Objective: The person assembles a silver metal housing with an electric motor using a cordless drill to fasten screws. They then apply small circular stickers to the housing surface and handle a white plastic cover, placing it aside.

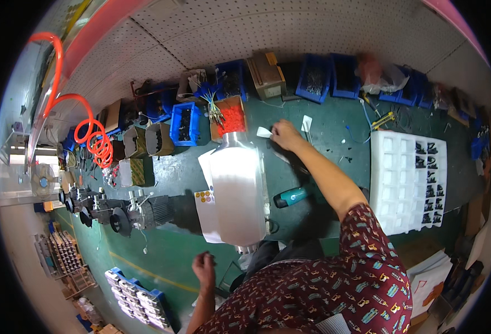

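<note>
A large silver metal cylinder (237, 189) with narrower ends lies lengthwise on the green bench in front of me. Beyond its right side, my right hand (285, 135) is closed low over the bench top, with a small white piece (264, 132) poking out at its fingertips. My left hand (205, 268) is raised off the near edge of the bench, left of the cylinder, its fingers closed around a small dark piece (207, 256) whose kind I cannot make out. A teal and black hand tool (291, 197) lies right of the cylinder, under my right forearm.
A white foam tray (390, 183) with black parts stands at the right. Blue bins (184, 123) and a box of red parts (233, 116) line the back. Motor-like units (145, 211) sit left. A coiled orange hose (98, 145) hangs at the left.
</note>
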`<state>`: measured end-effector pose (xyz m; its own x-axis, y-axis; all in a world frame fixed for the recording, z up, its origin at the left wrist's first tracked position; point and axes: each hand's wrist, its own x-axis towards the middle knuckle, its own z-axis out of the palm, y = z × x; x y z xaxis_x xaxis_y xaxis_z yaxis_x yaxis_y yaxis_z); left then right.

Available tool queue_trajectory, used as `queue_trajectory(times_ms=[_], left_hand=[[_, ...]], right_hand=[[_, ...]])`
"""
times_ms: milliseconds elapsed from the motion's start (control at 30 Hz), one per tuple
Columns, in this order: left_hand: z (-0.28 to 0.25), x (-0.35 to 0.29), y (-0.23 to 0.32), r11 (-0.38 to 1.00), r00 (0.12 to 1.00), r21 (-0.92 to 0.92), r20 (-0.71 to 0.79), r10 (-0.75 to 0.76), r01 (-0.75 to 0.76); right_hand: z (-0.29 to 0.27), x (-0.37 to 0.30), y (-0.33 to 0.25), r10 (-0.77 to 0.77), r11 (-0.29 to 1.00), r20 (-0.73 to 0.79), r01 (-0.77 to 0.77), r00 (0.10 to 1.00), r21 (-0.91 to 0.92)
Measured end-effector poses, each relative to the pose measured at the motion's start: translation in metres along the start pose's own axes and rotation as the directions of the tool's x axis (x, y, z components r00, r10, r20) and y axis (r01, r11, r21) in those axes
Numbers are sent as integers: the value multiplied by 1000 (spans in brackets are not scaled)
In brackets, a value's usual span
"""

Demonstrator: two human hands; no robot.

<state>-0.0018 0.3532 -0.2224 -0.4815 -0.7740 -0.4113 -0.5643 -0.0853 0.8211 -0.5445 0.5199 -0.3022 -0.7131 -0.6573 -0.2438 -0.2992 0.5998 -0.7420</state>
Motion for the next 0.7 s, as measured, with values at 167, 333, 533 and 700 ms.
queue_trajectory(times_ms=[167, 333, 533, 700], left_hand=[[51, 42, 151, 922, 937, -163, -51, 346, -350], [137, 58, 246, 932, 793, -308, 511, 331, -191], [163, 53, 256, 890, 622, -433, 738, 262, 139], [152, 61, 254, 913, 579, -398, 725, 373, -91]], right_hand=[[-30, -101, -57, -60, 213, 380, -360, 923, 908], [-13, -175, -121, -427, -103, 443, -529, 789, 843], [-2, -212, -142, -190, 57, 440, -438, 878, 897], [-36, -218, -166, 136, 289, 297, -324, 945, 901]])
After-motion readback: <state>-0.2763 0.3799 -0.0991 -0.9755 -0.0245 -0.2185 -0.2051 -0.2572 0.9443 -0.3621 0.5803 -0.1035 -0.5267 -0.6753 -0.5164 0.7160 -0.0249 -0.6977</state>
